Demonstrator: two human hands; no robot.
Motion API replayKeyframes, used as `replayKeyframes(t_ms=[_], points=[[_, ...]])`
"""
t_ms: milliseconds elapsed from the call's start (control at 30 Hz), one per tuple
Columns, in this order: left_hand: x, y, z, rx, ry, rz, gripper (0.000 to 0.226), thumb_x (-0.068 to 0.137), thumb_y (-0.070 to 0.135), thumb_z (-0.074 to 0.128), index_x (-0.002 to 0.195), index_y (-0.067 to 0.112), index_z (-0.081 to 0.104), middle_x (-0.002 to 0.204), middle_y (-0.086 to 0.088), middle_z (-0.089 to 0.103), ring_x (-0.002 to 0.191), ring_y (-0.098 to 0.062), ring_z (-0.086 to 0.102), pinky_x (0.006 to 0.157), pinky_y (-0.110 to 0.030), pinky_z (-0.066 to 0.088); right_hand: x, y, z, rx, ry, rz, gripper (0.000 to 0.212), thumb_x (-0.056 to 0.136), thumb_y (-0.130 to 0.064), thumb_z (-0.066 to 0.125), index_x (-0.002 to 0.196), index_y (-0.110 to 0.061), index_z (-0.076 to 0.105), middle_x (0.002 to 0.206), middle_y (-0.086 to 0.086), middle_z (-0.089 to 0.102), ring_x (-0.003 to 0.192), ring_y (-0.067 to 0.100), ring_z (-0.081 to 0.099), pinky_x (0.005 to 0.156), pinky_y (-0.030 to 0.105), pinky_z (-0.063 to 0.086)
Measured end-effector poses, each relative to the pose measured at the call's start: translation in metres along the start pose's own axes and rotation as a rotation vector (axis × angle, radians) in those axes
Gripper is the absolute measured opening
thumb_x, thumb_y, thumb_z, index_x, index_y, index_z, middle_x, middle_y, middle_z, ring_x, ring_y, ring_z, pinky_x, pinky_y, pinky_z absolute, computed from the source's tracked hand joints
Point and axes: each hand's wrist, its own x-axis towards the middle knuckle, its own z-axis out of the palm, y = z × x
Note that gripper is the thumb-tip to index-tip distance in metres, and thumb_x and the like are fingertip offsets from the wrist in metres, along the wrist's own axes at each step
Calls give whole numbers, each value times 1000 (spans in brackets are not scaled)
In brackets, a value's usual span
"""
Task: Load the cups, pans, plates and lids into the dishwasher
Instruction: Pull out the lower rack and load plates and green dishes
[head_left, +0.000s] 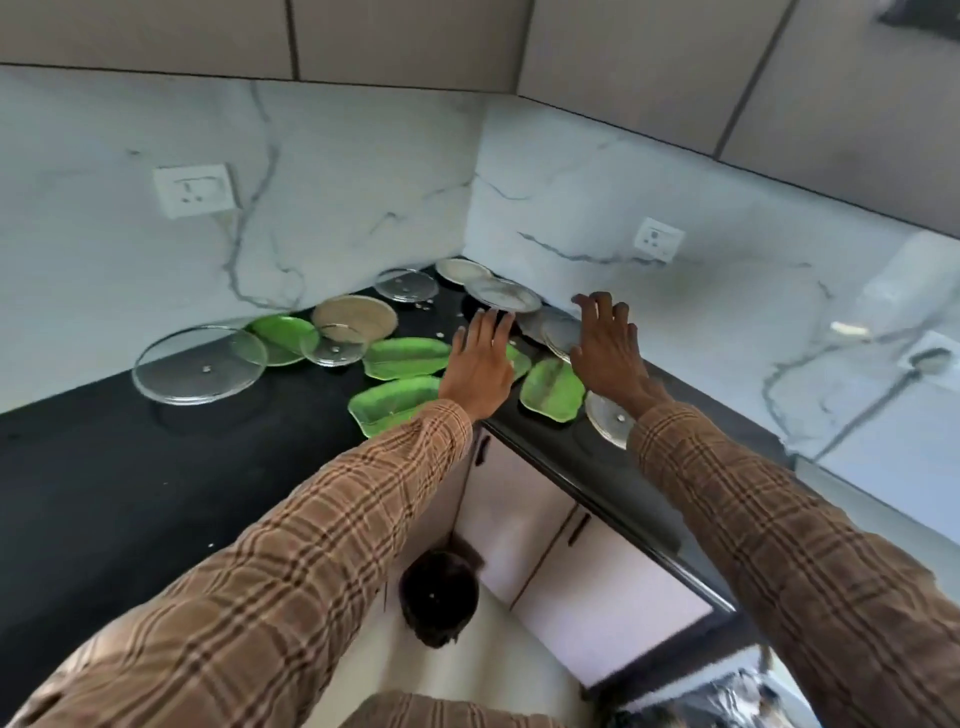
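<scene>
Corner of a black countertop, centre of frame. Both arms in plaid sleeves reach toward the corner. Left hand and right hand hover with fingers spread, gripping nothing. Beneath and around them lie green leaf-shaped plates, steel plates and, at left, a large glass lid.

Person: clothing

Long sleeves on both arms, left sleeve and right sleeve, tan-brown plaid with darker brown and pale crossing lines. Cuffs end at wrists. Hands bare: left hand, right hand.
</scene>
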Motion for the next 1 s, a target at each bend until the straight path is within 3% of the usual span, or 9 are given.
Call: replayKeyframes(t_ms=[267,467,600,767,1000], points=[[9,-110,7,-11,-49,-128,77,93,28,56,158,14,16,162,-12,25,152,-32,22,120,-55,32,79,-78,69,6,-86,-75,62,81,-18,63,139,-12,41,137,14,39,121,38,40,96,56,46],[11,-155,33,-17,-103,-166,76,92,26,59,155,16,19,159,-11,29,150,-32,28,115,-57,38,97,-97,106,14,-166,-91,59,84,-19,65,138,-14,42,134,11,39,123,36,39,96,53,46],[34,-158,51,-61,-121,-178,74,93,25,60,155,15,22,157,-11,32,148,-32,31,116,-57,37,113,-85,127,5,-240,-61,51,84,-21,64,132,-16,47,129,10,42,122,35,40,100,52,44],[70,-153,83,-43,-167,-139,70,91,24,59,153,14,27,152,-10,38,144,-31,36,113,-55,40,141,-47,159,4,-288,-15,45,85,-17,62,129,-12,52,136,11,45,128,34,39,103,51,42],[139,-145,145,-24,-215,-133,62,91,23,55,149,14,35,143,-5,45,137,-26,41,108,-51,45,204,29,225,-69,-363,75,35,89,-21,59,122,-9,58,130,12,56,123,34,46,97,51,42]])
